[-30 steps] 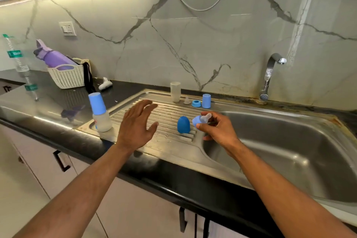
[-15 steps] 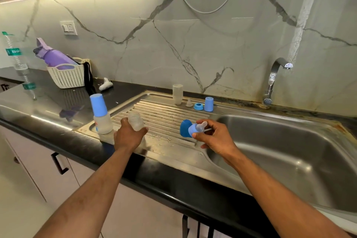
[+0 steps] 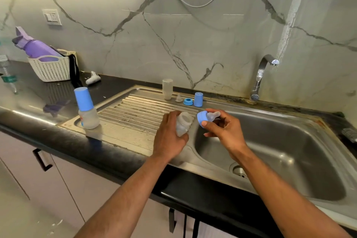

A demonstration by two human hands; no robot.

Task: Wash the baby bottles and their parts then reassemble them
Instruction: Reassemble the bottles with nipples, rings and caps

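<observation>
Bottle (image 3: 183, 124) base hidden by left hand (image 3: 169, 137)

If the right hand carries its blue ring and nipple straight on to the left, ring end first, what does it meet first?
Most likely the open mouth of the clear bottle that the left hand holds tilted toward it. The right hand holds the nipple ring just beside it, though depth is uncertain.

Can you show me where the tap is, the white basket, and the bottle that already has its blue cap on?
tap (image 3: 259, 71): head view, on its curved metal neck.
white basket (image 3: 51, 70): head view, on its latticed front wall.
capped bottle (image 3: 89, 117): head view, on its clear body below the blue cap.
</observation>
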